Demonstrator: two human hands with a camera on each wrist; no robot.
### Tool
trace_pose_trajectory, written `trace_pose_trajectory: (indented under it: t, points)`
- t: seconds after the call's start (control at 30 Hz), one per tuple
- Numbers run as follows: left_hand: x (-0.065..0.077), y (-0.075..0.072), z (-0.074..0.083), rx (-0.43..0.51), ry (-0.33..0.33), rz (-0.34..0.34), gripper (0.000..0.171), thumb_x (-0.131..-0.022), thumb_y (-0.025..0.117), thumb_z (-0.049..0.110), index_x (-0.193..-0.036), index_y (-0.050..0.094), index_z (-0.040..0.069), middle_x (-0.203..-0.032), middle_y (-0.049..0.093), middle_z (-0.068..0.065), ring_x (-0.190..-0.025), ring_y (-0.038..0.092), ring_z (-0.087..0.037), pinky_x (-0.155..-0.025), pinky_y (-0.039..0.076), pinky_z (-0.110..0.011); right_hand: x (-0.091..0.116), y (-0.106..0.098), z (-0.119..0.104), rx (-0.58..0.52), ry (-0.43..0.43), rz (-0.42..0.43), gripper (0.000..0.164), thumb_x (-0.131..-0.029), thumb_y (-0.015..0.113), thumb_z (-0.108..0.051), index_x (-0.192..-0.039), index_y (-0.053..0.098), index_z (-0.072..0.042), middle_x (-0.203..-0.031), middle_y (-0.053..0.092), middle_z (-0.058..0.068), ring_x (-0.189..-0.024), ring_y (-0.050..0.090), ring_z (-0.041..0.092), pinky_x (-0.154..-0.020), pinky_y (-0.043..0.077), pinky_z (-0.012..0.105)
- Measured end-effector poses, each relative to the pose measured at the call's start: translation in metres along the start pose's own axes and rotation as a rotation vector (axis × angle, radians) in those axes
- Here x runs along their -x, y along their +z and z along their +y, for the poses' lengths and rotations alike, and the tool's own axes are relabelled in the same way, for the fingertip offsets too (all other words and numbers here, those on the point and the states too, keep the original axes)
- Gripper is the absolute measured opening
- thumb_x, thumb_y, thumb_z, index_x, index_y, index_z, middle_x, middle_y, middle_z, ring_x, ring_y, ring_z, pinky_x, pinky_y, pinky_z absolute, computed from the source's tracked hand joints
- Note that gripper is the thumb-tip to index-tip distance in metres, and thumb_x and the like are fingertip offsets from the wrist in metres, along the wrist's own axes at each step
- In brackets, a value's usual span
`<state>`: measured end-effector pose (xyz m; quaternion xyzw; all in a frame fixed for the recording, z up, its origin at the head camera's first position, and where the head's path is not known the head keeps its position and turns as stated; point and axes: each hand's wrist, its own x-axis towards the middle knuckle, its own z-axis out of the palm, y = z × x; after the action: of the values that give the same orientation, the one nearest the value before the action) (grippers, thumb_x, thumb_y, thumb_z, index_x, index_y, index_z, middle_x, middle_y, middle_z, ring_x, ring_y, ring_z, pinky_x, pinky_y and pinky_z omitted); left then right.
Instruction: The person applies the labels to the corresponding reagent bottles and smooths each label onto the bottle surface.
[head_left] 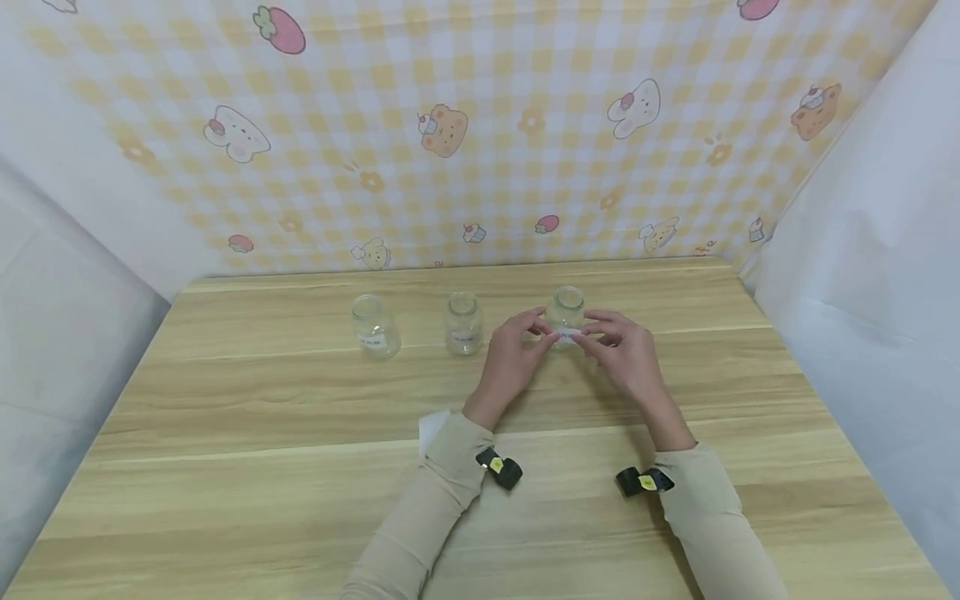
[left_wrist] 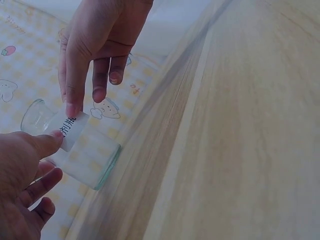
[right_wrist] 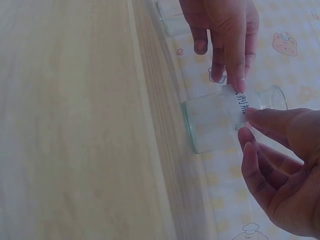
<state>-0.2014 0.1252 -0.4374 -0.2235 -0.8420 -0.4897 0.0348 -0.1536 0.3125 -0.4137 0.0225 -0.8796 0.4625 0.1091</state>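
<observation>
A clear glass jar (head_left: 567,312) stands upright at the back right of the wooden table, held between both hands. Across its front lies a white label (left_wrist: 75,131) with dark printed characters. My left hand (head_left: 512,357) grips the jar from the left, its thumb pressing one end of the label. From the other side my right hand (head_left: 628,354) holds the jar, with its thumb on the label's opposite end. In the right wrist view, the remaining fingers of the right hand (right_wrist: 285,185) curl beside the glass. The thumbs cover the label's ends.
Two more labelled glass jars stand to the left, one in the middle (head_left: 463,319) and one farther left (head_left: 375,323). A piece of white paper (head_left: 431,428) lies partly under the left sleeve. Behind the table hangs a yellow checked cloth (head_left: 495,167).
</observation>
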Motion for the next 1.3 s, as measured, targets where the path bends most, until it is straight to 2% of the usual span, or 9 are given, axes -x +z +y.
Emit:
trace_pose_trajectory:
  t: [0.7, 1.3]
  points:
    - [-0.0001, 0.0004, 0.0022, -0.006, -0.003, 0.03, 0.01, -0.096, 0.076, 0.016, -0.096, 0.073, 0.007, -0.135, 0.068, -0.011, -0.113, 0.067, -0.026, -0.108, 0.048, -0.041, -0.0013, 0.0005, -0.0002, 0.037, -0.006, 0.017, 0.017, -0.095, 0.077, -0.012, -0.102, 0.079, 0.004, -0.13, 0.069, 0.016, -0.075, 0.074, 0.027, -0.056, 0.053, 0.02]
    - [0.0017, -0.0005, 0.0029, -0.019, -0.009, 0.039, 0.012, -0.095, 0.077, 0.019, -0.097, 0.075, 0.007, -0.133, 0.069, -0.01, -0.121, 0.065, -0.029, -0.107, 0.049, -0.043, -0.0013, 0.0031, 0.0012, 0.055, -0.007, 0.048, 0.017, -0.093, 0.079, -0.011, -0.097, 0.079, 0.005, -0.126, 0.071, 0.018, -0.078, 0.074, 0.03, -0.06, 0.052, 0.015]
